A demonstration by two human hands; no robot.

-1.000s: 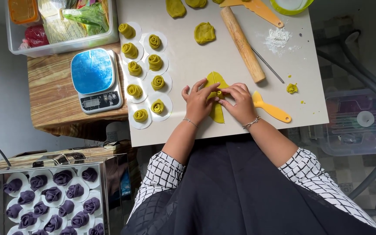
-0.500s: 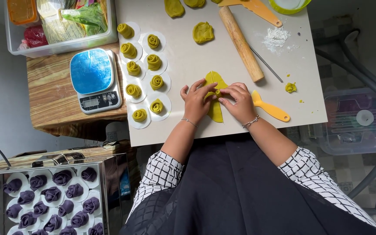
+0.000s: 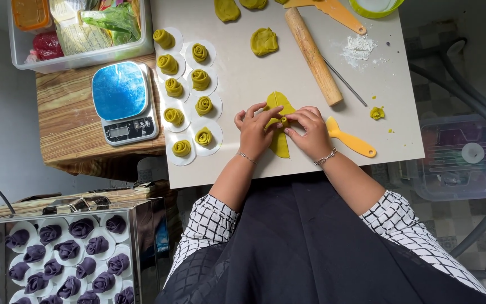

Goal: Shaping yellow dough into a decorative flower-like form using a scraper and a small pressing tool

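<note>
The yellow-green dough strip [image 3: 279, 141] is lying flat on the white board [image 3: 243, 90], near the board's front edge and about the middle of it, made of overlapping rounds with a pointed petal shape poking out at the far end. Its middle section is partly rolled into a small tight curl, and that curl is pinched between both sets of fingertips. The left hand [image 3: 252, 130] sits on the left side of the strip, fingers spread and curved, thumb and forefinger closed on the roll. The right hand [image 3: 309, 132] mirrors it from the right side, fingers bent and pinching the same curl, with a thin bracelet on each wrist. Both forearms come up from the board's front edge, sleeves in a black and white check. Just right of the strip is a yellow plastic scraper [image 3: 351, 137], and beyond the strip a wooden rolling pin [image 3: 313, 55] lies at an angle. Left of the strip, 9 finished green dough roses [image 3: 182, 84] sit on small white paper rounds in 2 columns. Off the board's left edge there's a kitchen scale [image 3: 124, 101] with a blue top.
</note>
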